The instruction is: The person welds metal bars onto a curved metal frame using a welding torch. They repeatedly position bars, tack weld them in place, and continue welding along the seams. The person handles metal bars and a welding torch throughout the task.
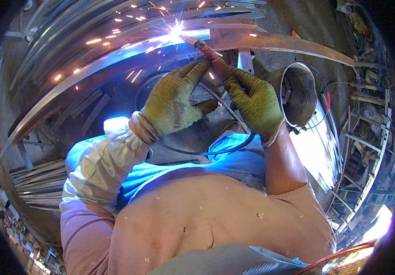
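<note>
My right hand (254,101), in a worn yellow-green work glove, is closed around a welding torch (220,65). The torch slants up and to the left, and a bright arc burns at its tip, throwing sparks mostly leftward. The arc sits on a shiny metal bar (119,56) that runs along a rusty steel beam (293,43). My left hand (177,101), gloved the same way, is beside the torch with fingers stretched toward the beam and thumb apart. It holds nothing that I can see. A black cable (197,152) loops below both hands.
Long metal strips (76,23) lie beyond the beam at the upper left, and more (41,185) lie at the lower left. An open metal cylinder (299,94) stands right of my right hand. A ladder-like metal frame (367,146) is at the far right.
</note>
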Action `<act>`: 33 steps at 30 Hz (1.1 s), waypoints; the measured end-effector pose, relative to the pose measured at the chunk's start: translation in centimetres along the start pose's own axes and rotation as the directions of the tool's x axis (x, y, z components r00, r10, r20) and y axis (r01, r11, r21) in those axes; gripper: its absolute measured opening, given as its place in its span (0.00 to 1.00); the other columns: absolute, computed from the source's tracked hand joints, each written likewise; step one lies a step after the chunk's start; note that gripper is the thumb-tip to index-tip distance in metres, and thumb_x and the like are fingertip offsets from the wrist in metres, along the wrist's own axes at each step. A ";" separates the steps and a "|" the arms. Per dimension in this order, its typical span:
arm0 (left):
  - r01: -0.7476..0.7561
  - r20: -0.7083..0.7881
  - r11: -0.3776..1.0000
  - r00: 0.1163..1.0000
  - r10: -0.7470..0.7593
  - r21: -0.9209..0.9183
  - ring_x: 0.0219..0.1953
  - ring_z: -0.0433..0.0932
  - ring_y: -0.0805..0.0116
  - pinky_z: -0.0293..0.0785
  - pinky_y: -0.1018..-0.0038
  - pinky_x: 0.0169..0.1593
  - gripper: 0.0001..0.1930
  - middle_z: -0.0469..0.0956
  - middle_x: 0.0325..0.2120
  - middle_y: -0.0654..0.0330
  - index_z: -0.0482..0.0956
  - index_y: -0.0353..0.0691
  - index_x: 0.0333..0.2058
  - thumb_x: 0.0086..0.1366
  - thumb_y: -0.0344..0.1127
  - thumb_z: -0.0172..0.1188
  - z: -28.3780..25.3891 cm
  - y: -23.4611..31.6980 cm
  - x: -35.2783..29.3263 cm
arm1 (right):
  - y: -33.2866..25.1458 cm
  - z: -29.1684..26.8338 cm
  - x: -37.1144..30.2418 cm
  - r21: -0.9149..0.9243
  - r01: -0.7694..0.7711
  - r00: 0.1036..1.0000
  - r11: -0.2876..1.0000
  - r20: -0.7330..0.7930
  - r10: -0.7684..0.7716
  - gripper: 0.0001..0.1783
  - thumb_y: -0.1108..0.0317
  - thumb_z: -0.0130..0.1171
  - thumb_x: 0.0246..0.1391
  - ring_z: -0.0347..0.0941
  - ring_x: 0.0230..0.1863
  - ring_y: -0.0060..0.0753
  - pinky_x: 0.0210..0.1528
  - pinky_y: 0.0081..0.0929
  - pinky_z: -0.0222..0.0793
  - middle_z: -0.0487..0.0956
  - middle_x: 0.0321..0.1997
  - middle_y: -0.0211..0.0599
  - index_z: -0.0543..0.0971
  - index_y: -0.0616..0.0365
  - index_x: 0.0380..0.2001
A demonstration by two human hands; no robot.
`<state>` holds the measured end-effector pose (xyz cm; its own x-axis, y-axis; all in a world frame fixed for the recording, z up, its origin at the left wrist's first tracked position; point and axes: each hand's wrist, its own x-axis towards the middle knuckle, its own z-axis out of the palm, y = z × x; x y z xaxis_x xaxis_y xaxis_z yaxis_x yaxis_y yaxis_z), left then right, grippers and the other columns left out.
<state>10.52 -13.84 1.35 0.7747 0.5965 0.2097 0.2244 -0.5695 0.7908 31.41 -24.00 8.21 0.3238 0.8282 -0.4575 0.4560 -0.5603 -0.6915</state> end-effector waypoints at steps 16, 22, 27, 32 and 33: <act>-0.023 0.036 1.000 0.999 0.023 0.016 0.64 0.80 0.35 0.79 0.50 0.66 0.49 0.79 0.67 0.40 0.69 0.37 0.76 0.57 0.42 0.80 -0.1 0.1 -0.1 | 1.3 0.1 0.1 -0.035 0.070 0.997 0.997 -0.028 -0.071 0.25 0.49 0.64 0.75 0.91 0.49 0.53 0.51 0.44 0.82 0.90 0.46 0.59 0.86 0.50 0.66; -0.012 0.006 0.999 1.000 0.012 -0.035 0.67 0.80 0.34 0.78 0.53 0.69 0.48 0.79 0.67 0.37 0.71 0.35 0.75 0.58 0.42 0.82 -0.3 0.1 0.2 | 0.4 0.5 -0.1 0.068 0.115 0.993 0.991 -0.045 -0.113 0.22 0.60 0.65 0.78 0.79 0.41 0.16 0.43 0.26 0.78 0.88 0.41 0.31 0.85 0.58 0.68; -0.025 0.019 1.000 0.999 0.026 -0.006 0.69 0.78 0.38 0.76 0.52 0.71 0.46 0.79 0.67 0.38 0.71 0.36 0.75 0.61 0.44 0.80 -0.5 0.2 0.2 | 1.7 0.5 0.3 -0.010 0.132 0.990 0.991 -0.051 -0.132 0.25 0.55 0.67 0.77 0.79 0.34 0.19 0.38 0.25 0.76 0.87 0.39 0.31 0.85 0.58 0.67; -0.025 0.023 0.998 0.999 0.026 -0.052 0.69 0.79 0.37 0.76 0.52 0.71 0.47 0.78 0.67 0.37 0.72 0.36 0.75 0.61 0.45 0.81 -0.3 0.2 0.1 | 1.4 0.2 0.1 -0.094 0.105 0.993 0.990 -0.043 -0.109 0.26 0.52 0.66 0.76 0.82 0.38 0.31 0.43 0.32 0.78 0.87 0.41 0.40 0.85 0.57 0.67; -0.016 0.015 0.999 1.000 0.017 -0.031 0.68 0.79 0.37 0.76 0.52 0.71 0.47 0.79 0.67 0.37 0.72 0.37 0.75 0.60 0.45 0.81 -0.2 0.2 0.0 | 1.1 0.1 0.1 -0.073 0.067 0.997 0.995 -0.033 -0.069 0.26 0.50 0.65 0.75 0.86 0.42 0.43 0.46 0.39 0.80 0.88 0.42 0.50 0.86 0.55 0.65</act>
<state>10.41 -13.85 1.60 0.7872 0.5783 0.2141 0.1934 -0.5611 0.8048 31.81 -24.49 7.36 0.3189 0.8641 -0.3895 0.5357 -0.5033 -0.6780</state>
